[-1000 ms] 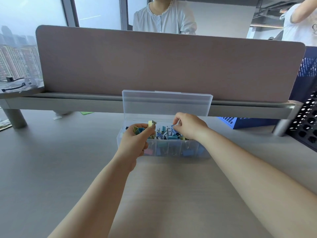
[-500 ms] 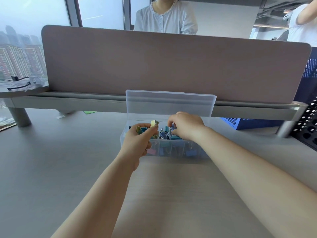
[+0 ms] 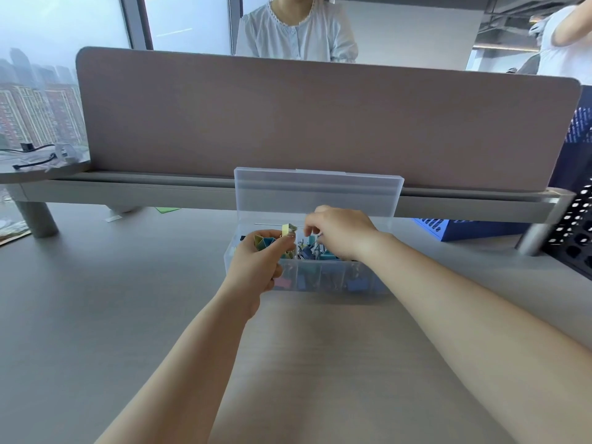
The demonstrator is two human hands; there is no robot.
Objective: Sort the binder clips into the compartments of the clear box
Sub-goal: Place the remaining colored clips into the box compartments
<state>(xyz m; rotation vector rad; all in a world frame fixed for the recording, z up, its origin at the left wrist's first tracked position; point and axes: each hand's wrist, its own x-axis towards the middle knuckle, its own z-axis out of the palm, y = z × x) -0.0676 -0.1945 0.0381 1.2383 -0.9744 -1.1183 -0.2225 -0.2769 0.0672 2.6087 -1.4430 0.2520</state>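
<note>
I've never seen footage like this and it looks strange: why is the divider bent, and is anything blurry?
Head view: the wide-angle lens bows the divider. Head view: soft, hazy daylight from the windows, no harsh glare. Head view: the binder clips in the clear box look small and smeared.

Straight ahead of both sets of fingers, the raised lid (image 3: 317, 193) of the clear plastic box (image 3: 320, 280) stands upright like a wall. Behind it, a long grey metal rail (image 3: 128, 193) and a mauve fabric partition (image 3: 320, 123) close the far side. Below the curled fingers of the right hand (image 3: 342, 233), heaped binder clips (image 3: 309, 251) crowd the compartments. The left hand (image 3: 256, 267) is filled with yellow and green clips (image 3: 264, 241). Left of those fingers, and nearer than the box's front wall, the pale grey desk (image 3: 96, 315) gives room. Right of the right fingers, it runs to a blue perforated basket (image 3: 464, 227) and a black perforated basket (image 3: 576, 232).
</note>
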